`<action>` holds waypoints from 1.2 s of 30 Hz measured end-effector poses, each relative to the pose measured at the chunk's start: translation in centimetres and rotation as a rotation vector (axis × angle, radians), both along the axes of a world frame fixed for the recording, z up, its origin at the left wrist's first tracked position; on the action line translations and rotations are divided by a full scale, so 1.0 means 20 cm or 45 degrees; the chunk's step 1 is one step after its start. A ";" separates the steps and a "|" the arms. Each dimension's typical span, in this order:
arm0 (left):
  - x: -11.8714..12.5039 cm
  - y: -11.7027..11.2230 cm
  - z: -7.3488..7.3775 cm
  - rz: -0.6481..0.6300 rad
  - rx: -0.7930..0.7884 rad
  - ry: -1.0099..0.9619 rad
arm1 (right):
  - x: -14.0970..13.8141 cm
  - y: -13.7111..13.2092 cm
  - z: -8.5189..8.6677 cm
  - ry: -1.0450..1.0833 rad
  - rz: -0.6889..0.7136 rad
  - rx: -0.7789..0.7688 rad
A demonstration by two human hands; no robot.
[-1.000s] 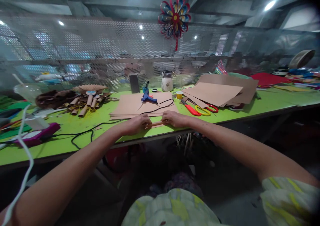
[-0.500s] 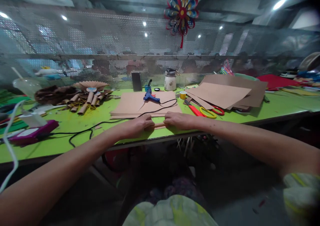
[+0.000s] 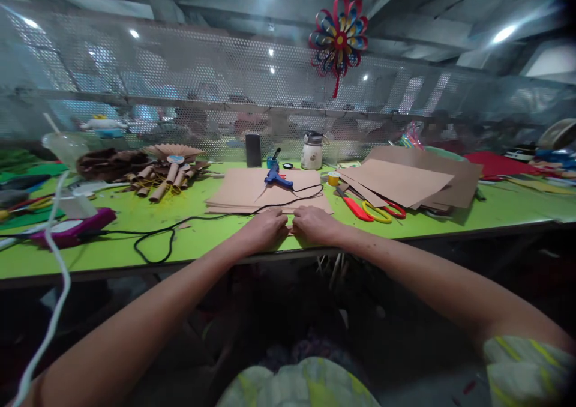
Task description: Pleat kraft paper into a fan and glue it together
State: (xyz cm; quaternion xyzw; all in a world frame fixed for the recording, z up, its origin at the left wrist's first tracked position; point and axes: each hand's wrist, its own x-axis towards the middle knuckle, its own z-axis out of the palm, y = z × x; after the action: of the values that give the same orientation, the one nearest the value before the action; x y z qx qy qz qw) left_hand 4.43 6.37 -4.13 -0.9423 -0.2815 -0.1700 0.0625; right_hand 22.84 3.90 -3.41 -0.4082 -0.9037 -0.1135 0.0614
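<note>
My left hand [image 3: 265,230] and my right hand [image 3: 316,224] lie side by side near the front edge of the green table [image 3: 450,224], knuckles up and fingers curled down. They press on a thin roll of brown paper, which they almost wholly cover; only a sliver [image 3: 290,231] shows between them. The two hands nearly touch. Just behind them lies a stack of brown paper sheets [image 3: 245,189].
A blue glue gun [image 3: 276,177] rests on the stack, its black cable [image 3: 157,239] looping left. Red scissors [image 3: 355,207] and yellow scissors [image 3: 378,214] lie right, beside brown card sheets [image 3: 405,179]. Paper tubes [image 3: 162,182] sit back left, a magenta object [image 3: 76,226] far left. A mesh screen [image 3: 180,95] backs the table.
My hands have slid toward each other along the brown roll, so the stretch seen between them before is now covered. The camera has shifted slightly.
</note>
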 end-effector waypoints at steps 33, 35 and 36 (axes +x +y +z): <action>-0.21 0.02 0.11 -0.054 -0.359 -0.057 | 0.20 -0.02 -0.05 0.220 0.206 -0.075; -0.20 0.01 0.15 0.011 -0.452 -0.080 | 0.18 -0.04 -0.05 0.254 0.166 -0.043; -0.19 0.01 0.17 0.023 -0.495 -0.076 | 0.18 -0.04 -0.06 0.273 0.154 -0.034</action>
State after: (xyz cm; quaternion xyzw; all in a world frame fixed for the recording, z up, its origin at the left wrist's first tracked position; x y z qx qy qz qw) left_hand 0.55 6.54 -0.83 -0.9286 -0.3191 -0.1398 -0.1276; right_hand 26.34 3.06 -4.51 -0.3635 -0.9164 -0.0531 0.1590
